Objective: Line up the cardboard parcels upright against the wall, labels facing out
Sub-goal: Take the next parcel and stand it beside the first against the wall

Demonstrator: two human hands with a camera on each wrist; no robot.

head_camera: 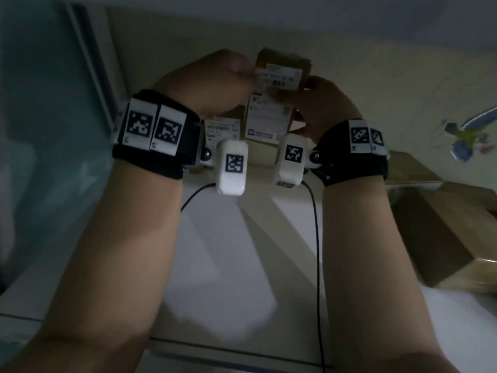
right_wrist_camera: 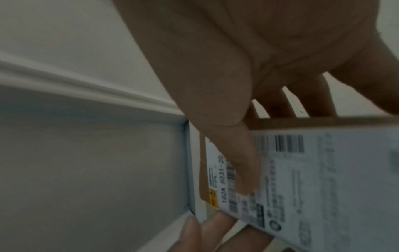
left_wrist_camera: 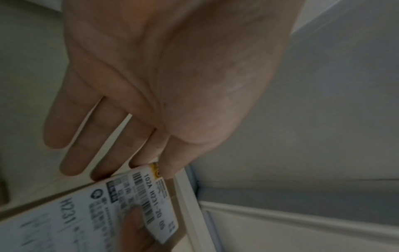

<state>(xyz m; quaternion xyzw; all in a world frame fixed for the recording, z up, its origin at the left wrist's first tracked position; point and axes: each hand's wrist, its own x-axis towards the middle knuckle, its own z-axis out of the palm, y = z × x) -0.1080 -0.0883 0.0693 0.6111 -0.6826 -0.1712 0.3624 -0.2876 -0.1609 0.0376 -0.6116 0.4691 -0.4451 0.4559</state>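
Got my left hand and right hand both pinching the small brown cardboard parcel, white label facing me.

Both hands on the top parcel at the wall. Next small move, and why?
Probably lower the top parcel to stand against the wall beside the labelled parcel beneath it, then let go. The left hand and right hand pinch its sides, its label already faces out, and it looks held above the others rather than standing in the row.
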